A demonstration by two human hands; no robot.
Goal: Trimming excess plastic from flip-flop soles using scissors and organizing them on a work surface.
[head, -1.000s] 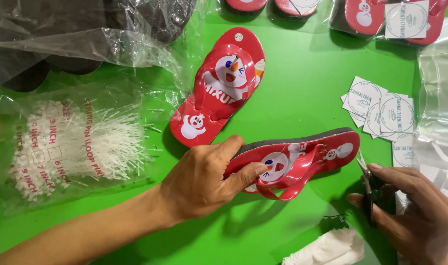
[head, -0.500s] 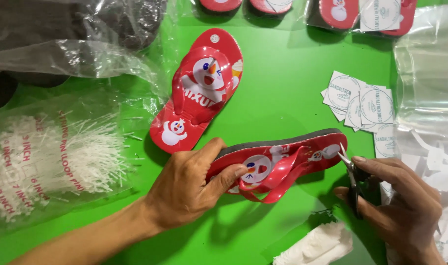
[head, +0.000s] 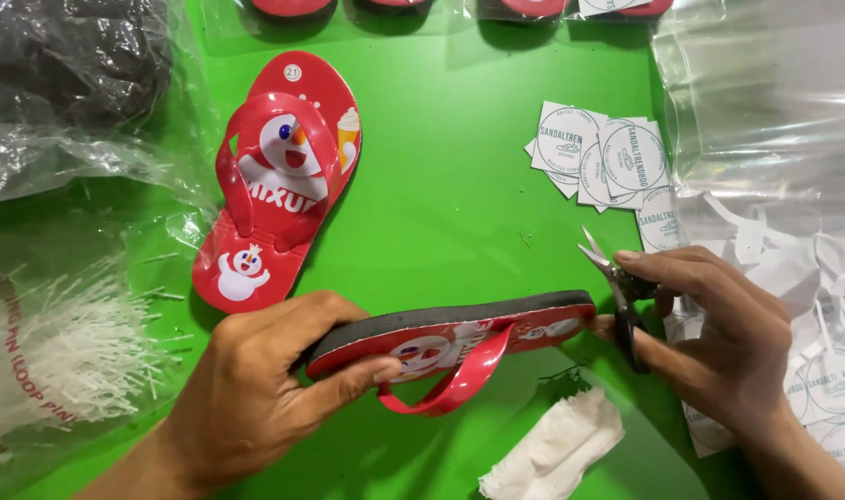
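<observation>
Sandal, red, flip-flop type [head: 459, 338], cartoon snowman print on the footbed, dark sole. Held on its edge just above the green table [head: 459, 204], sole turned away from the camera, strap hanging down and toward the viewer. Long axis runs left to right across the view, one end in the left hand, the other end reaching toward the right hand.

Left hand [head: 265, 389]: closed around the near end of the sandal, thumb pressed on the printed footbed, fingers wrapped behind over the sole. Firm hold; the sandal rests on nothing else.

Right hand [head: 719, 324]: closed on small scissors [head: 612, 278], blades slightly parted and pointing up and left. The scissors sit just beside the far end of the sandal, the fingertips touching or nearly touching that end (contact cannot be told for certain). This hand is the nearer of the two to that end.

Second sandal [head: 279, 176]: same pattern, lying flat, footbed up, well apart to the upper left.

Round-printed paper tags [head: 598, 153]: loose stack on the table above the scissors.

Clear bag of white loop pins [head: 62, 361]: far left.

Crumpled white tissue [head: 552, 444]: below the held sandal.

Clear plastic bags [head: 765, 102]: upper right, more tags and paper scraps beneath them.
</observation>
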